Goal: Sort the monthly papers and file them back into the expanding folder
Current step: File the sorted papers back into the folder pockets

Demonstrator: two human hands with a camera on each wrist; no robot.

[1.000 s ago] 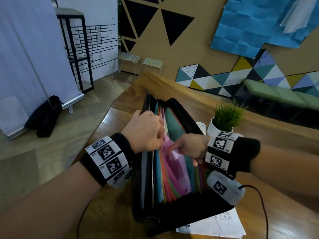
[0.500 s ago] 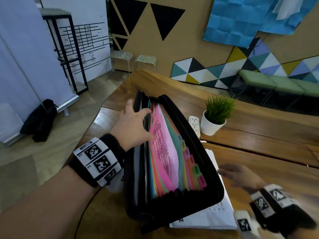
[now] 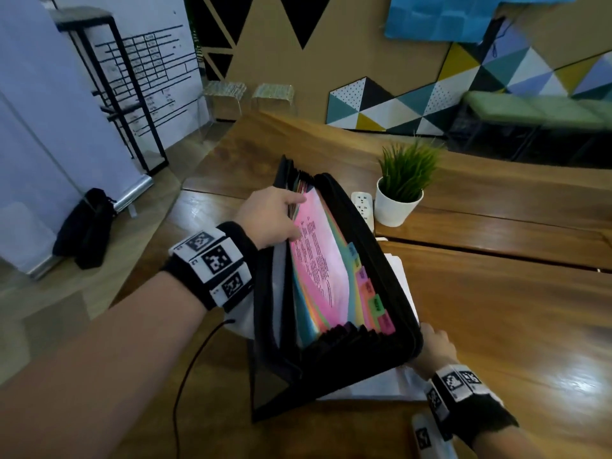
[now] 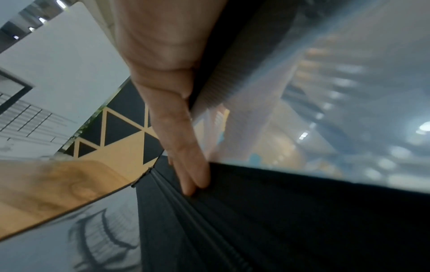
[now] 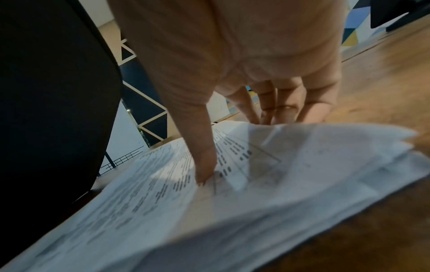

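Observation:
The black expanding folder (image 3: 347, 359) stands open on the wooden table, showing coloured dividers with tabs. A pink printed sheet (image 3: 318, 260) faces up in one pocket. My left hand (image 3: 275, 213) grips the folder's left sections, fingers tucked between the dividers and thumb against the pink sheet. In the left wrist view its fingers (image 4: 186, 156) lie along the folder's black edge (image 4: 279, 220). A white paper stack (image 3: 374, 389) lies partly under the folder. My right hand (image 3: 433, 349) reaches it at the folder's near right corner. In the right wrist view that hand (image 5: 232, 138) pinches the top sheets (image 5: 256, 202), thumb on the print.
A potted green plant (image 3: 397, 193) and a white power strip (image 3: 362, 205) stand just beyond the folder's far right. A black cable (image 3: 188, 369) runs across the table (image 3: 496, 309) under my left forearm. The table's left edge is near; a black bag (image 3: 82, 226) lies on the floor.
My right hand left the folder's pockets and swung down to the right onto the white paper stack. The left hand stayed on the folder, and the pink sheet now shows in full.

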